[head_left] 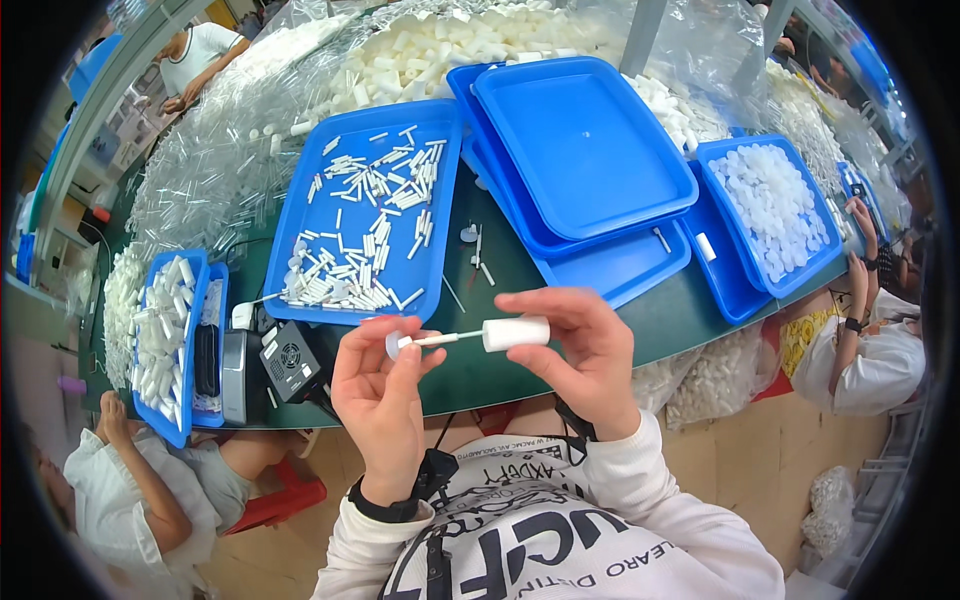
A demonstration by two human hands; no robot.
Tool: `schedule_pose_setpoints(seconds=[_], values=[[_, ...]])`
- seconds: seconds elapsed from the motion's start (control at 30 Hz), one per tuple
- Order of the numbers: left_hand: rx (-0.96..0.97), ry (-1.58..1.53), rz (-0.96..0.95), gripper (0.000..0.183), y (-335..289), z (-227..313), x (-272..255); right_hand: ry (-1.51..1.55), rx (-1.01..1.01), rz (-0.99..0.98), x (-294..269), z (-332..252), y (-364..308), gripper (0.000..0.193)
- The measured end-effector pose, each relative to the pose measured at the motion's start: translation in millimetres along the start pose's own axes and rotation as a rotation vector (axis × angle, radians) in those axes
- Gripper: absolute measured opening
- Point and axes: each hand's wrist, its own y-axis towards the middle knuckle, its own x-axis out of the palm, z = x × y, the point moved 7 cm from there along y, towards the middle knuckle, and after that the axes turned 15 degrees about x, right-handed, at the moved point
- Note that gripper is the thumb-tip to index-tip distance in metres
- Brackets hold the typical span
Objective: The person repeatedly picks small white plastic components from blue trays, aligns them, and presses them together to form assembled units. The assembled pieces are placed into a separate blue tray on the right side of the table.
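Holding a part-joined pc. btwn both hands, clear of the green desk [660,342], near its front edge. L hand [376,400]: thumb & fingers closed on a white stick [432,340] w/ a translucent disc [394,345] at its end. R hand [598,365]: pinching a white cyl. [515,333], fingers narrowed to its width. A thin pale rod [469,336] spans the gap; whether it enters the cyl. or only meets its end, can't tell.

Risks (insp.'s judgement only): rod looks slender, so poss. bend or snap if the hands go out of line or push too hard. Cyl. appears smooth; a loose R pinch could drop it off the desk edge. Disc could tilt or pop off under uneven thumb pressure. Dropped pcs. might also mix w/ loose sticks in the blue tray [308,222] beyond.
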Motion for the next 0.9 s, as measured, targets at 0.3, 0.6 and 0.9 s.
schedule_pose_setpoints(seconds=[0.3,0.6,0.9], values=[[0.059,-0.016,-0.032,0.022,-6,6,-11,-0.104,-0.049,-0.063,-1,-1,-2,0.026],[0.185,0.106,-0.265,0.028,-8,9,-2,-0.024,0.093,-0.078,1,12,-5,0.025],[0.099,0.214,-0.338,0.030,-9,10,-7,-0.173,0.160,-0.109,13,8,-10,0.023]])
